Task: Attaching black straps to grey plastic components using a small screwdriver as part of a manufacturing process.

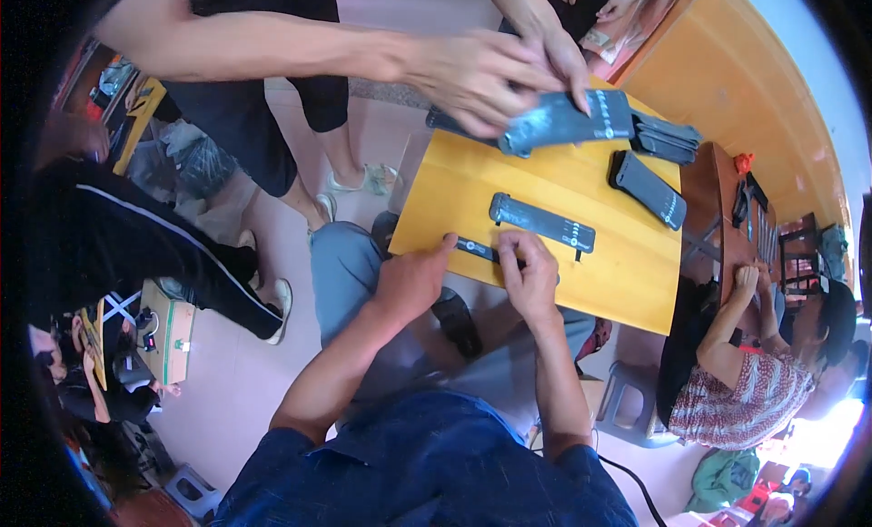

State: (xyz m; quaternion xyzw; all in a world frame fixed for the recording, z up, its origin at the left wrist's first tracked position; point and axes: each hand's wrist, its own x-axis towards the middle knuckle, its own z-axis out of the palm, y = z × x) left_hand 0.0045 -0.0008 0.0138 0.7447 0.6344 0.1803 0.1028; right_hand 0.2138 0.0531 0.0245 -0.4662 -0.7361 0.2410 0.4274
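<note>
A narrow black strip with pale print [476,248] lies along the near edge of the yellow table, between my hands. My left hand [411,280] is closed at its left end, with the thumb and fingertips on it. My right hand [530,277] pinches its right part, which the fingers hide. Just beyond, a long flat black piece [542,224] with rounded ends and pale marks lies on the tabletop. Across the table, a co-worker's hands [490,78], blurred, handle a glossy black flat piece [572,123].
The yellow table [636,295] is in front of me. A black piece [648,189] and a stack of black pieces [668,138] lie at its far right. A dark object [457,323] is near my lap. To the right sits another person [740,391]; a box [168,336] stands left.
</note>
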